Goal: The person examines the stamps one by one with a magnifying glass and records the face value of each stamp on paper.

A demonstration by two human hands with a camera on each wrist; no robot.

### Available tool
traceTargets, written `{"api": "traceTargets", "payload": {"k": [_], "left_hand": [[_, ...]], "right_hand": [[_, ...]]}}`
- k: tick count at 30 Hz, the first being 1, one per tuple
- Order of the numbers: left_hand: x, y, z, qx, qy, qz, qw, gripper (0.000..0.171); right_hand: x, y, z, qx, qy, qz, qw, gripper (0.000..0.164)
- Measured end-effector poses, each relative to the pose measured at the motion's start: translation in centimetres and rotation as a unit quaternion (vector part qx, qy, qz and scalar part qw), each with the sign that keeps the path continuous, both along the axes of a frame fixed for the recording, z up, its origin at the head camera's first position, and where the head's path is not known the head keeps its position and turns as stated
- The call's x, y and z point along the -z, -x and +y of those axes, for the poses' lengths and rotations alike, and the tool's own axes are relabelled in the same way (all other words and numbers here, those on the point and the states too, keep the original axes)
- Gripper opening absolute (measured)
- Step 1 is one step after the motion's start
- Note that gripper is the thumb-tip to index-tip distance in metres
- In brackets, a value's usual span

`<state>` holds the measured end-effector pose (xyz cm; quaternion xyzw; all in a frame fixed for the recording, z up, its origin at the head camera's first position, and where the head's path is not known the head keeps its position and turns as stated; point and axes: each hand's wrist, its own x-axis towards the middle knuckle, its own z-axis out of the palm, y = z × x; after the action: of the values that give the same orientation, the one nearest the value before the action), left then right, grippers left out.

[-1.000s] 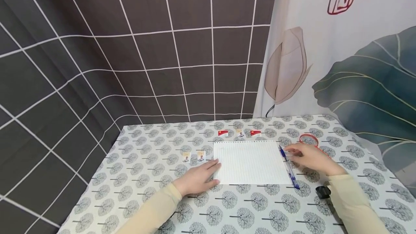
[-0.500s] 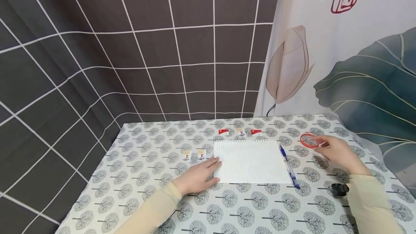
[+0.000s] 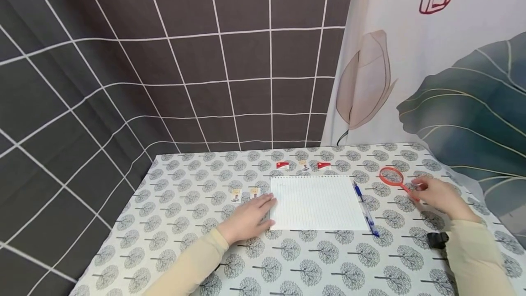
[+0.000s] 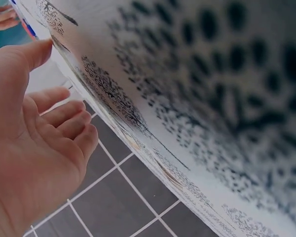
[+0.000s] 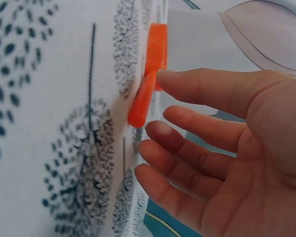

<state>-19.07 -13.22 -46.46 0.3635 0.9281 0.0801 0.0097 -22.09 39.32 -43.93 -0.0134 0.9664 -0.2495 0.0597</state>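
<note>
A red-orange magnifying glass [image 3: 391, 176] lies on the patterned tablecloth at the right, lens to the back left. My right hand [image 3: 441, 195] is beside its handle. In the right wrist view the fingers of that right hand [image 5: 212, 148] are spread and loosely bent, the thumb tip right at the orange handle [image 5: 144, 101], not curled round it. A lined notepad [image 3: 316, 202] lies in front of me. Fingertips of my left hand [image 3: 248, 216] rest at its left edge. The left wrist view shows this left hand [image 4: 44, 133] relaxed, holding nothing.
A blue pen [image 3: 367, 210] lies along the notepad's right edge. Behind the pad are two red-and-white cards [image 3: 282, 166] with a small picture card [image 3: 304, 166] between them. Two more picture cards [image 3: 236, 195] lie left of the pad. A dark checked curtain [image 3: 246, 58] hangs behind the table.
My right hand has moved right from the pen, past the magnifying glass's lens, to its handle. My left hand has shifted very slightly left at the notepad's edge.
</note>
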Motion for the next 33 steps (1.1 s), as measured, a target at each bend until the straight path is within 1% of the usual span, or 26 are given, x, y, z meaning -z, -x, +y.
{"api": "traceTargets", "payload": {"k": [5,8,10,14,17,23,28,33], "left_hand": [[-0.1,0.3,-0.5,-0.010,0.009,0.024,0.9996,0.065],[-0.2,0.5,-1.1,-0.015,0.010,0.045,0.9988,0.066],[-0.3,0.7,-1.6,-0.018,0.010,0.056,0.9982,0.068],[-0.6,1.4,-2.8,-0.023,0.015,0.073,0.9969,0.071],[-0.9,2.1,-3.8,-0.029,0.016,0.072,0.9968,0.072],[-1.2,3.1,-5.4,-0.039,0.022,0.054,0.9975,0.073],[-1.2,3.7,-5.4,-0.045,0.037,0.043,0.9974,0.072],[-1.3,3.5,-4.8,-0.052,0.047,0.030,0.9971,0.068]], "right_hand": [[0.6,0.0,-0.1,-0.010,-0.001,0.011,1.000,0.057],[0.9,-0.2,-0.3,-0.004,0.014,0.002,1.000,0.055],[1.1,-0.3,-0.5,0.000,0.030,-0.013,0.999,0.054],[1.3,-0.4,-0.8,0.001,0.061,-0.034,0.998,0.048],[1.2,-0.3,-0.9,-0.001,0.079,-0.037,0.996,0.043],[1.2,-0.2,-1.0,0.004,0.095,-0.051,0.994,0.035],[1.4,-0.1,-1.0,0.011,0.099,-0.057,0.993,0.033],[1.2,0.1,-1.0,0.017,0.102,-0.062,0.993,0.034]]}}
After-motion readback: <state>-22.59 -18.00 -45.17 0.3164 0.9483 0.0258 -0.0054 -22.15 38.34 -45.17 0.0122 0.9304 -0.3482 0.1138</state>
